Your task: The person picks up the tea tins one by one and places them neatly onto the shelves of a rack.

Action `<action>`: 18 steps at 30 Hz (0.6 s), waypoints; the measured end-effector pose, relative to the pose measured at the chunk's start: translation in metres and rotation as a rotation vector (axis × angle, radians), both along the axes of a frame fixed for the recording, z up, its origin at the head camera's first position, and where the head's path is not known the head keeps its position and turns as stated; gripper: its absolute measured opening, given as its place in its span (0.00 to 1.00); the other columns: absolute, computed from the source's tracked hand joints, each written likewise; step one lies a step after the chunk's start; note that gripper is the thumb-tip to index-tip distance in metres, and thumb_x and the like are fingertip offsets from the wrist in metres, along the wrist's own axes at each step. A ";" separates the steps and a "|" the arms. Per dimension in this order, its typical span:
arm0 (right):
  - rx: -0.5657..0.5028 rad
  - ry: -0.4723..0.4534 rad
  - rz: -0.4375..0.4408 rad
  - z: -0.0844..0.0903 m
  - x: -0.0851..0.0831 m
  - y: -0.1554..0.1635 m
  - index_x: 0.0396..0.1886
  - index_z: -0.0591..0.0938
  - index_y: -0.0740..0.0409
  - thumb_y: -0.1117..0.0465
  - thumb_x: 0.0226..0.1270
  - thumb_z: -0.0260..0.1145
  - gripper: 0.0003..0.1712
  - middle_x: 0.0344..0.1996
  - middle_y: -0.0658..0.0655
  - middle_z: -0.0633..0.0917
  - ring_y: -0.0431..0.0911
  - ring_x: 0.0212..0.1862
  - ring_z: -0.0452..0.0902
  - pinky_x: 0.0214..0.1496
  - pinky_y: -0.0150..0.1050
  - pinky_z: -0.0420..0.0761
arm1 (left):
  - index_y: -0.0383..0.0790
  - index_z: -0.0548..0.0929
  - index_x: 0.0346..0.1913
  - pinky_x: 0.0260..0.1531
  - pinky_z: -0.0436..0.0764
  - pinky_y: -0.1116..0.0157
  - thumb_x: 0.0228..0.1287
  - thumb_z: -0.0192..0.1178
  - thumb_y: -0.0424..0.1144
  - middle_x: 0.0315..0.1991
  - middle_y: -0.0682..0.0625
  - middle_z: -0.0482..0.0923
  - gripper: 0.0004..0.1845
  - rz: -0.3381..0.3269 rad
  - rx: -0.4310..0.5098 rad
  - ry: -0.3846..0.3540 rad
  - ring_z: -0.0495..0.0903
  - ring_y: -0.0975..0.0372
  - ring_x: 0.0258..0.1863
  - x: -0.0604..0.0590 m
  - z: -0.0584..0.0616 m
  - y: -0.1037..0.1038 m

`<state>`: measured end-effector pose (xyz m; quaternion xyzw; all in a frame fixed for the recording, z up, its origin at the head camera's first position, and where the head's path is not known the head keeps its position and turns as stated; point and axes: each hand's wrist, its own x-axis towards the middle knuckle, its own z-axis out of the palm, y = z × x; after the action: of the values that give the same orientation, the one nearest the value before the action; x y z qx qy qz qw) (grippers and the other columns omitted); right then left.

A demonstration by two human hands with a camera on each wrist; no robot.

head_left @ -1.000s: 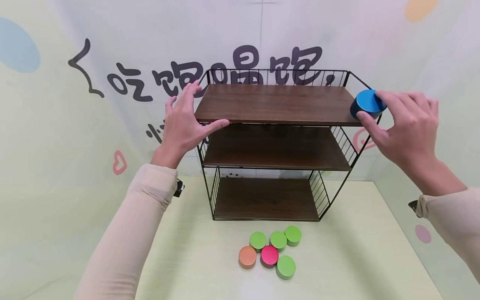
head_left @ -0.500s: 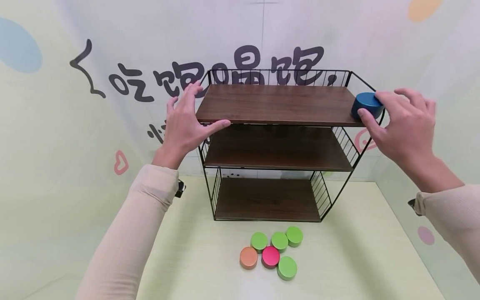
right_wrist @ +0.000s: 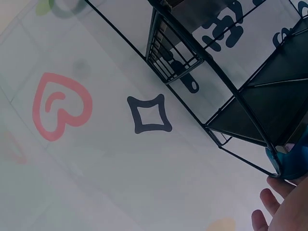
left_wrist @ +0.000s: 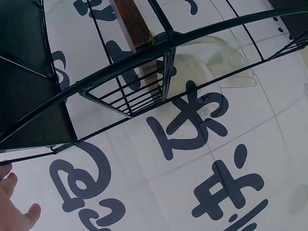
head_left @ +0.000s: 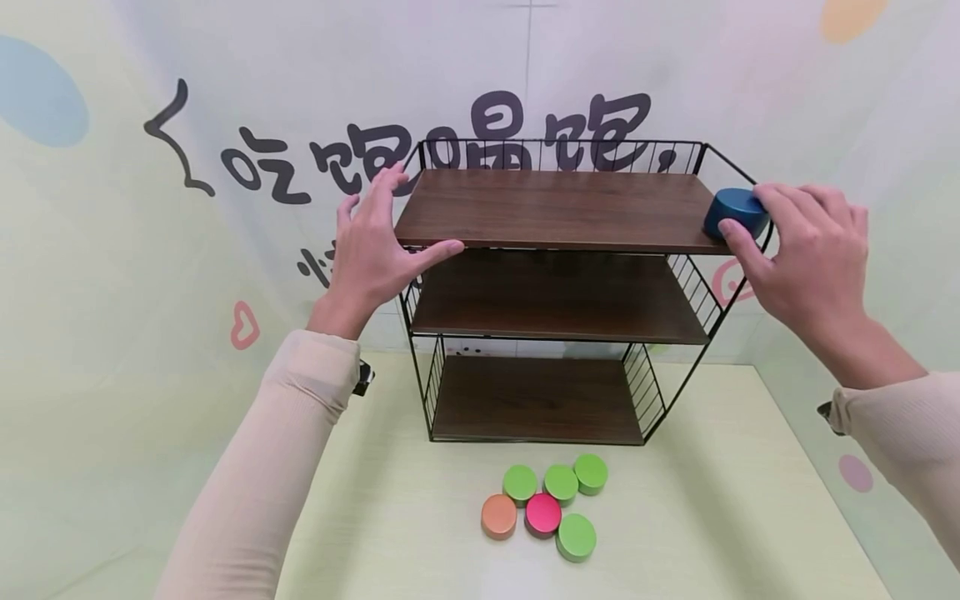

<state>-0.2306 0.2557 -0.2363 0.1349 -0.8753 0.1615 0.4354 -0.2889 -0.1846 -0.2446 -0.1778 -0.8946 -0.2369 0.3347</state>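
Right hand (head_left: 810, 250), right of frame, fingers curled round blue tin (head_left: 735, 213); tin sits on right end of top shelf (head_left: 555, 208) of wire rack. Left hand (head_left: 375, 246), centre left, fingers spread straight, thumb pressed on shelf's left front edge. Six round tins (head_left: 547, 508) clustered on counter (head_left: 720, 517), lower centre, before rack.

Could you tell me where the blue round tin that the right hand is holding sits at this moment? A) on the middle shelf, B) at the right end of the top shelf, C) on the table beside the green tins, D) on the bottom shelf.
B: in the head view the blue tin rests at the right end of the top shelf, with the right hand gripping it.
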 end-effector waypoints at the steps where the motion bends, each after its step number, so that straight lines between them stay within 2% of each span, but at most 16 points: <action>1: -0.004 -0.001 0.003 0.000 0.001 0.001 0.59 0.79 0.67 0.46 0.69 0.63 0.31 0.53 0.70 0.81 0.64 0.58 0.68 0.55 0.59 0.58 | 0.39 0.62 0.74 0.72 0.47 0.50 0.47 0.70 0.70 0.76 0.50 0.59 0.58 0.001 -0.001 0.000 0.53 0.64 0.76 0.000 0.000 0.000; 7: -0.048 0.046 0.021 -0.008 0.003 0.004 0.67 0.74 0.63 0.38 0.68 0.60 0.39 0.53 0.72 0.80 0.67 0.58 0.69 0.56 0.60 0.60 | 0.38 0.63 0.73 0.72 0.48 0.49 0.47 0.70 0.70 0.76 0.50 0.59 0.57 0.001 0.000 0.008 0.54 0.64 0.76 -0.001 -0.001 -0.001; 13: -0.087 0.135 0.016 -0.026 0.009 0.011 0.65 0.77 0.64 0.29 0.66 0.56 0.46 0.51 0.73 0.82 0.69 0.53 0.71 0.55 0.61 0.62 | 0.39 0.63 0.73 0.72 0.49 0.50 0.47 0.70 0.70 0.76 0.50 0.60 0.57 -0.006 0.005 0.014 0.54 0.64 0.76 -0.001 -0.002 0.000; 18: -0.087 0.142 0.022 -0.044 0.018 0.018 0.63 0.77 0.67 0.24 0.64 0.53 0.52 0.48 0.74 0.81 0.70 0.50 0.70 0.49 0.63 0.60 | 0.39 0.63 0.73 0.72 0.49 0.50 0.47 0.70 0.70 0.76 0.51 0.59 0.56 -0.007 0.008 0.016 0.55 0.65 0.75 -0.002 -0.002 0.000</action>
<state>-0.2122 0.2734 -0.2805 0.1365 -0.8328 0.1941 0.5001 -0.2909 -0.1844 -0.2467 -0.1815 -0.8903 -0.2405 0.3415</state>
